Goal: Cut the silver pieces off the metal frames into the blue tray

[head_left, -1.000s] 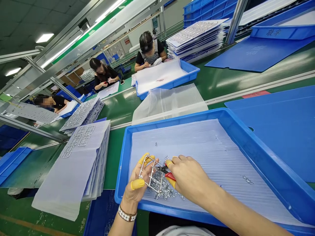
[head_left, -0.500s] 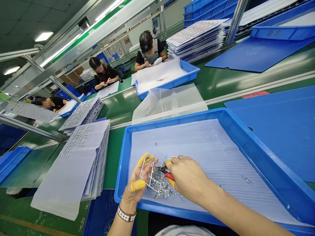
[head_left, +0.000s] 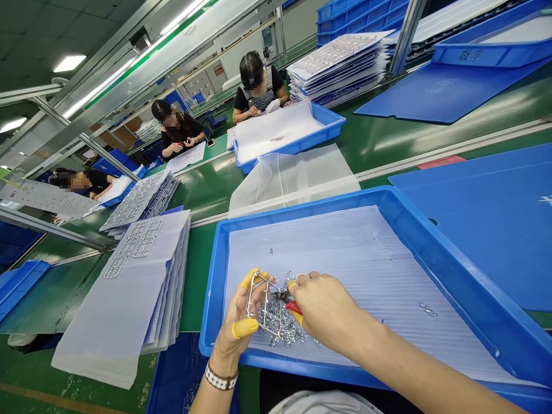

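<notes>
My left hand [head_left: 240, 315], with yellow covers on some fingertips, grips a thin silvery frame [head_left: 266, 309] by its left side, tilted above the tray. In my right hand [head_left: 323, 305] are cutters [head_left: 295, 307] with red handles, their dark jaws at the frame's inner bar. Below the frame, many small shiny metallic pieces [head_left: 293, 332] lie in a pile on the white sheet [head_left: 319, 247] lining a blue tray [head_left: 366, 196]. A few more pieces [head_left: 427, 309] rest apart at the right of the sheet, and one near its upper left.
Left of the tray, layered white sheets [head_left: 107, 322] carry silvery frames [head_left: 133, 244]. Beyond are a translucent sheet [head_left: 293, 181], another blue tray [head_left: 297, 144] and a tall stack of sheets [head_left: 338, 63]. Blue boards [head_left: 487, 213] lie right. Several people sit across the green table.
The camera view has shifted slightly. Both hands keep their holds, and the cutters have moved slightly relative to the frame.
</notes>
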Demonstrator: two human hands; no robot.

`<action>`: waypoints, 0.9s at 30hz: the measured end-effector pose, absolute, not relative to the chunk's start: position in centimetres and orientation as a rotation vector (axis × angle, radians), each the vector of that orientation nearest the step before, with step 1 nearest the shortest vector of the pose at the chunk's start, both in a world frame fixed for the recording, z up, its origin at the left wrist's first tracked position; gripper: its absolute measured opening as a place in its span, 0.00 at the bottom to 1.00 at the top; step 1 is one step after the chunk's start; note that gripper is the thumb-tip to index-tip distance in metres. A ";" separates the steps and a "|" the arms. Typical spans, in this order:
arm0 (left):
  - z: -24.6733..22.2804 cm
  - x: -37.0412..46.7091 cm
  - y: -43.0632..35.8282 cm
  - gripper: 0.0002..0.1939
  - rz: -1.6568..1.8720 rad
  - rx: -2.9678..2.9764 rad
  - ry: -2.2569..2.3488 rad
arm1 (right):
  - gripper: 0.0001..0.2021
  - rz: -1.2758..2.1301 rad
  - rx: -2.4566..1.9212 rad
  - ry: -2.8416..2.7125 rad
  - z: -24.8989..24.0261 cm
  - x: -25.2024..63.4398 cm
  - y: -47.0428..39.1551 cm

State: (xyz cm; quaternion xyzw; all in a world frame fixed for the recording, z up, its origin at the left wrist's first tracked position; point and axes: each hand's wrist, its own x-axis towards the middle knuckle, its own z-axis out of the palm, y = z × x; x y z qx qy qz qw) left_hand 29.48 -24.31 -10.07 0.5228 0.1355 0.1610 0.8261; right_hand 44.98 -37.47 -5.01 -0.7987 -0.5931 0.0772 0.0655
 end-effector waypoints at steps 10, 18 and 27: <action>-10.3 29.4 -24.2 0.45 0.349 1.108 0.279 | 0.04 0.231 -2.415 -1.785 -5.4 44.8 -37.7; -10.6 29.4 -23.7 0.41 0.419 1.103 0.258 | 0.09 0.243 -2.368 -1.771 -4.7 44.1 -38.5; -10.3 29.5 -23.9 0.39 0.437 1.129 0.266 | 0.09 0.219 -2.327 -1.793 -5.0 43.4 -38.1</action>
